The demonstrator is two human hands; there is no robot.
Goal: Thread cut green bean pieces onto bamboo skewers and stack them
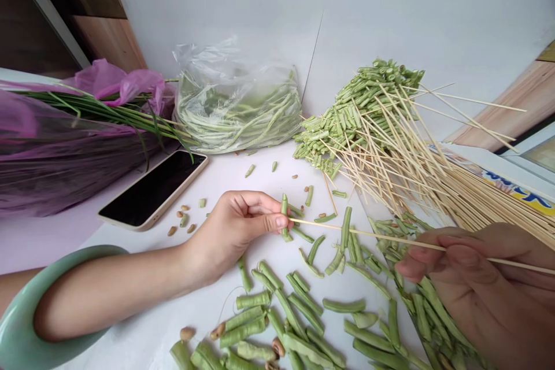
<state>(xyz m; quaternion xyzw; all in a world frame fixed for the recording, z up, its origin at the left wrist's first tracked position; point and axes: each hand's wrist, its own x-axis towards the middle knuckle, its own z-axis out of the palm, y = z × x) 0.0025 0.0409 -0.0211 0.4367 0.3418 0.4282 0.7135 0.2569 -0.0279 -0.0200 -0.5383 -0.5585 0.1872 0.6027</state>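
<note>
**Left hand:** The left hand [236, 228] is closed around a bean piece [284, 214], which is pinched between thumb and fingertips. A pale green bangle [39, 306] is worn on the forearm.

**Right hand:** The right hand [472, 277] is closed on a thin bamboo skewer [390, 241], which is gripped between thumb and fingers and held nearly level.

**Bean piece:** It is held almost upright above the table [208, 179], near the middle of the view. The skewer's tip is pointed at it and reaches it or lies just beside it; contact cannot be told.

**Near the hands:** Cut green beans [281, 315] are scattered across the table below and between both hands. Small tan seeds [184, 219] are scattered left of the left hand.

**Right side:** Bean-loaded skewers [368, 115] are heaped in a bundle beyond the hands. Bare skewers [489, 199] are laid just beside them, with printed packaging [511, 182] beneath.

**Far side:** A clear bag [238, 104] of long whole beans is placed against white wall panels [217, 0].

**Left side:** A phone [151, 188] is laid face up, beside a purple bag [65, 156] holding long green stalks [87, 107]. A wood cabinet [108, 34] is seen behind.
</note>
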